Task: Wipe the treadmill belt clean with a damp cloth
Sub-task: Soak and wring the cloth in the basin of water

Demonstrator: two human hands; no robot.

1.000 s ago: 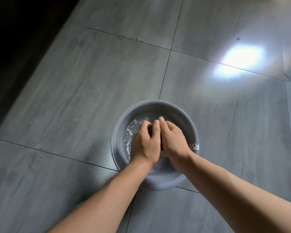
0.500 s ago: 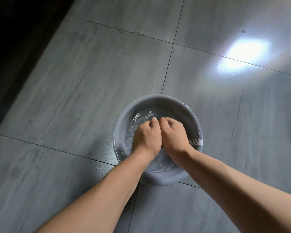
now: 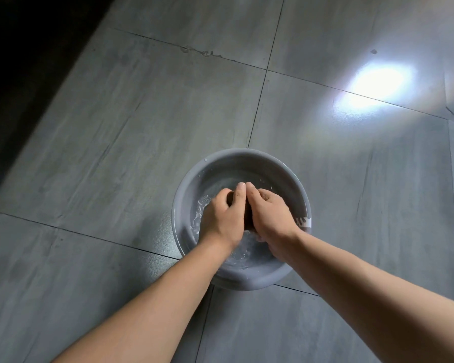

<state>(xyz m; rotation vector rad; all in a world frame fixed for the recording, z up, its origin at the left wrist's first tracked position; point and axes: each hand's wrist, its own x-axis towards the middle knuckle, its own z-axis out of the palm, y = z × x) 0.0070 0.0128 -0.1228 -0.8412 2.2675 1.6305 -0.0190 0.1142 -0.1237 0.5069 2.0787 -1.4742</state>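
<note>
A round grey basin [image 3: 215, 163] with water in it sits on the tiled floor at the centre of the head view. Both my hands are inside it, pressed side by side. My left hand [image 3: 223, 216] and my right hand [image 3: 269, 216] curl around a dark brown cloth [image 3: 247, 221], of which only a narrow strip shows between them. Water ripples and splashes around my left hand [image 3: 202, 205]. The treadmill is not in view.
Large grey floor tiles [image 3: 142, 113] with dark grout lines surround the basin. A bright light reflection [image 3: 372, 85] glares on the floor at the upper right. A dark, unlit area [image 3: 24, 61] fills the upper left corner.
Both hands stay in the basin squeezing the cloth, shifting slightly; the water ripples on. The view has tilted a little, so the basin sits lower in frame than half a second ago.
</note>
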